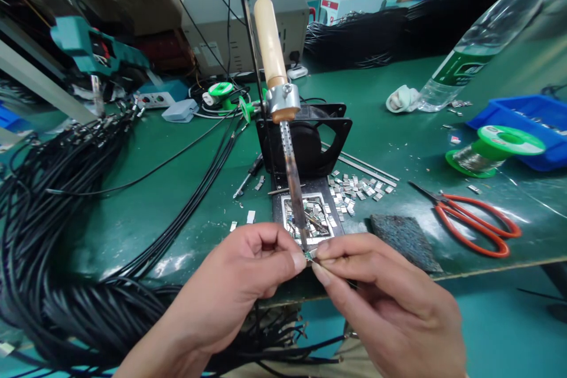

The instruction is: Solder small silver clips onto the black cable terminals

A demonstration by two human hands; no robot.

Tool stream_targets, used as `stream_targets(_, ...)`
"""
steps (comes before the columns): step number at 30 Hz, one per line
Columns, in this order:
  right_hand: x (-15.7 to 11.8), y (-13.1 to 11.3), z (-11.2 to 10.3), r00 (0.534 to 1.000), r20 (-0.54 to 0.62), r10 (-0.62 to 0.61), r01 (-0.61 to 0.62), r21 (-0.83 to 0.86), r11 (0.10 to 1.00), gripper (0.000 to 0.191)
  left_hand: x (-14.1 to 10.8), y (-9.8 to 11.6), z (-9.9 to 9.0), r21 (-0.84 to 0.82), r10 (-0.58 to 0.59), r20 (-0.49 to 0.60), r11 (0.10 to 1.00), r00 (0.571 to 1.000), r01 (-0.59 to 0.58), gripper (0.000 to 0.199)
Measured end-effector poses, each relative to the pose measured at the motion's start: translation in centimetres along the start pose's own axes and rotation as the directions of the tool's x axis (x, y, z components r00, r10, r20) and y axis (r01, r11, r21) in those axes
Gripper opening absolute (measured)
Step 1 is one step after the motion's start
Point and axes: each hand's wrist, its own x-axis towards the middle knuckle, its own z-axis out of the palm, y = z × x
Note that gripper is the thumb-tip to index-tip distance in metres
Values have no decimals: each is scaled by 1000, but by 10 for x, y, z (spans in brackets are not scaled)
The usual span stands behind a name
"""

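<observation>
The green tabletop point(177, 159) carries everything at 12 o'clock from the hands. Black cables point(57, 236) bunch at 9 o'clock. A black fan point(309, 144) stands at 12 o'clock, behind the soldering iron point(287, 144), which slants down to the fingertips. The left hand point(243, 266) and right hand point(381, 289) are both nearly closed. Red-handled scissors point(447, 208) lie between 2 and 3 o'clock, metal pieces point(357, 187) at 1 o'clock. Pinched between the 2 hands is 1 tiny part point(308, 255), at the iron's tip

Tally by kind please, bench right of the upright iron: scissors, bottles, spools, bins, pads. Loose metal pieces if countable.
Scissors: 1
Bottle: 1
Green spool: 1
Blue bin: 1
Grey pad: 1
Total: 5
Metal pieces overlap, uncountable.
</observation>
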Motion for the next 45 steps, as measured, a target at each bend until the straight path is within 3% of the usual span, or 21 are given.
stream_targets(45,6,0,2,1000,-15,6,-5,22,1000,17,2,6,1,46,36,3,998,999,-36,20)
